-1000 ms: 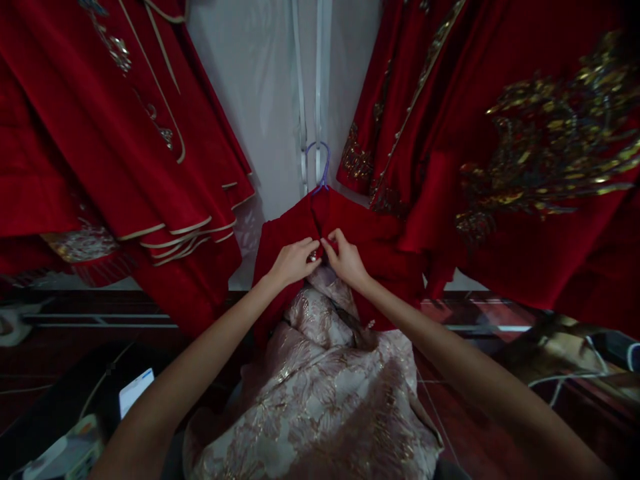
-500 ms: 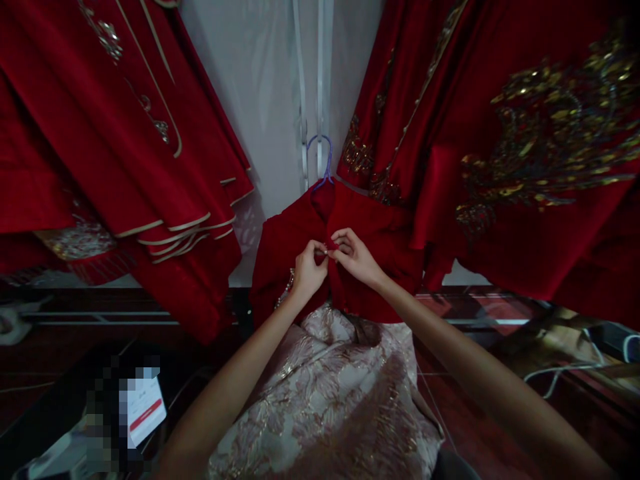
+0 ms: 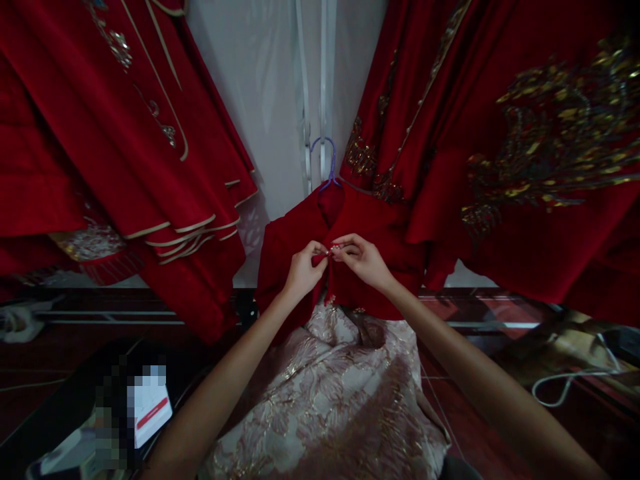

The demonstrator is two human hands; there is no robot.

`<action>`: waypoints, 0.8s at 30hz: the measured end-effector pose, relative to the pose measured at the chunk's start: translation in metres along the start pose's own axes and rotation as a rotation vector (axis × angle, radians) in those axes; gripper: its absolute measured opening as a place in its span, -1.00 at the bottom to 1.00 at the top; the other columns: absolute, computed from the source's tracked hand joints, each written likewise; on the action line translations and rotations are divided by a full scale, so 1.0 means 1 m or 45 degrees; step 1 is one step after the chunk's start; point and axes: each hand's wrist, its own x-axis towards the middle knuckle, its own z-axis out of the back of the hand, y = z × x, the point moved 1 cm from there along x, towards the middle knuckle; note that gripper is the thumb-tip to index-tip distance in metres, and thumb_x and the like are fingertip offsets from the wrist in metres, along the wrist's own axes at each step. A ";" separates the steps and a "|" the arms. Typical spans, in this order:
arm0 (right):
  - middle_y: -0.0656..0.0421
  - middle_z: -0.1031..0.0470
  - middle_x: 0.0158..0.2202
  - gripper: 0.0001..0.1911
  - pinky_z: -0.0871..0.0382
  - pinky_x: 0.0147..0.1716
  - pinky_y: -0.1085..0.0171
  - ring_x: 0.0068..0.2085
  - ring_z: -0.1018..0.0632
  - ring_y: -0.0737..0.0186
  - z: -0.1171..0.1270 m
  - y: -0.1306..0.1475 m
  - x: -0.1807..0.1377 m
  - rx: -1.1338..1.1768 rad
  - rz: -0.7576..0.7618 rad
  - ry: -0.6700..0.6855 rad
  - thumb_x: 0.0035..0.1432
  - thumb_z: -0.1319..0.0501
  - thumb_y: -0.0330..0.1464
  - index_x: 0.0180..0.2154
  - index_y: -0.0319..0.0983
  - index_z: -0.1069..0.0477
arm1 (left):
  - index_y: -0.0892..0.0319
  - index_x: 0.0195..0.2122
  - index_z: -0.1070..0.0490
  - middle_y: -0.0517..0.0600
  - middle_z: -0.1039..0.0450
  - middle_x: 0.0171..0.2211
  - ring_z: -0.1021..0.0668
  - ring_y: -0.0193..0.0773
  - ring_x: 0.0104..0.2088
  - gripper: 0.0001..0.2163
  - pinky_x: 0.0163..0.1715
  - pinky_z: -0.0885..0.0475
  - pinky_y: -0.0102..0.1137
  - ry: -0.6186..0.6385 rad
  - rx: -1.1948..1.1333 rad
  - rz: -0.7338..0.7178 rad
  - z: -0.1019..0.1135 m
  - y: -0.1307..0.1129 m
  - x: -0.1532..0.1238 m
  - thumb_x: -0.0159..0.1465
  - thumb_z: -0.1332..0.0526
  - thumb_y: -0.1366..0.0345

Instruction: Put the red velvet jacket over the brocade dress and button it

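Observation:
A red jacket point(image 3: 380, 227) hangs on a purple hanger point(image 3: 327, 163) in front of me, over a pale pink brocade skirt point(image 3: 330, 400). My left hand point(image 3: 303, 270) pinches the left front edge of the jacket. My right hand point(image 3: 363, 259) pinches the right front edge. The fingertips of both hands meet at a small shiny fastening point(image 3: 331, 251) at the jacket's front opening.
Red garments with cream piping point(image 3: 115, 147) hang at the left. Red garments with gold embroidery point(image 3: 525, 153) hang at the right. A white wall with a vertical rail point(image 3: 315, 87) is behind. A phone-like screen point(image 3: 150, 410) lies low left. A white cable point(image 3: 555, 393) lies at the right.
The jacket's front edges have been drawn together, covering more of the skirt's top. Both hands have stayed at the front opening and pinch tighter at the fastening.

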 end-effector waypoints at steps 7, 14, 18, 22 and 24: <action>0.11 -0.53 -0.27 -0.75 -0.50 -0.33 0.26 -0.30 -0.56 0.24 0.002 0.012 -0.004 -0.278 0.094 -0.088 0.07 -0.21 -0.21 -0.24 -0.20 -0.46 | 0.12 -0.30 -0.39 -0.06 -0.50 -0.33 -0.55 -0.33 -0.35 -0.88 -0.29 -0.46 -0.42 -0.004 0.081 -0.006 0.007 -0.016 -0.002 0.12 -0.18 0.40; 0.12 -0.55 -0.24 -0.77 -0.51 -0.24 0.19 -0.29 -0.58 0.18 -0.002 0.009 -0.004 -0.222 0.093 -0.210 0.05 -0.23 -0.26 -0.24 -0.18 -0.52 | 0.16 -0.34 -0.40 -0.05 -0.50 -0.41 -0.54 -0.36 -0.43 -0.89 -0.40 -0.49 -0.45 -0.039 0.027 0.008 0.004 -0.017 -0.002 0.11 -0.22 0.29; 0.13 -0.54 -0.18 -0.74 -0.49 -0.17 0.19 -0.22 -0.58 0.18 0.001 0.010 -0.003 -0.248 0.115 -0.145 0.07 -0.21 -0.27 -0.17 -0.15 -0.52 | 0.16 -0.36 -0.40 -0.05 -0.51 -0.40 -0.55 -0.34 -0.41 -0.91 -0.36 -0.48 -0.44 -0.063 0.068 0.022 0.003 -0.016 0.002 0.11 -0.22 0.29; 0.13 -0.56 -0.23 -0.70 -0.50 -0.21 0.21 -0.26 -0.59 0.18 0.006 0.006 0.000 -0.179 0.080 -0.074 0.00 -0.27 -0.29 -0.16 -0.18 -0.51 | 0.14 -0.35 -0.40 -0.05 -0.52 -0.38 -0.56 -0.33 -0.38 -0.91 -0.31 -0.48 -0.42 -0.046 0.115 0.012 0.002 -0.015 0.002 0.09 -0.23 0.32; 0.12 -0.57 -0.25 -0.68 -0.50 -0.21 0.21 -0.28 -0.59 0.18 0.007 0.004 0.002 -0.137 0.057 -0.074 -0.03 -0.30 -0.28 -0.18 -0.21 -0.52 | 0.14 -0.33 -0.41 -0.04 -0.52 -0.35 -0.56 -0.31 -0.36 -0.90 -0.30 -0.48 -0.41 -0.029 0.136 -0.008 0.002 -0.014 0.002 0.11 -0.22 0.32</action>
